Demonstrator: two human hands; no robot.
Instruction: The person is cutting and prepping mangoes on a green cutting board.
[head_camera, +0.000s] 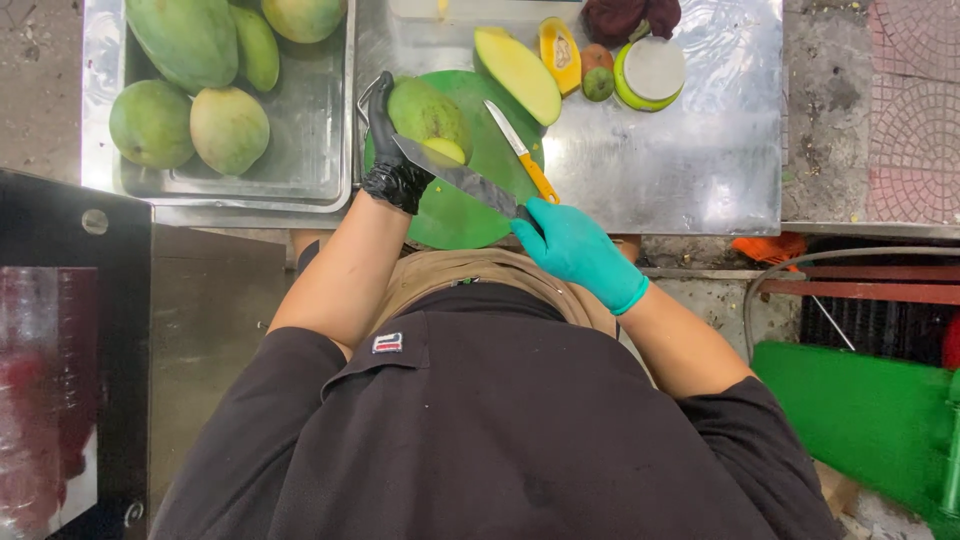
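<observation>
Black-gloved left hand (392, 165) steadies green mango (428, 118) on round green cutting board (455, 205) w/ teal-gloved right hand (575, 250) clamped on long steel knife (455, 178); a slip risks cutting fingers near blade.

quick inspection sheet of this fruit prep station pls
surface: steel counter, round green board
job's things: green mango on the board, big knife across it
clutter: orange-handled knife, mango slice, tray of whole mangoes
grippers: left hand, black glove, steadies the mango; right hand, teal glove, grips the big knife
cables: grey hose at right
surroundings: paved ground, green object
</observation>
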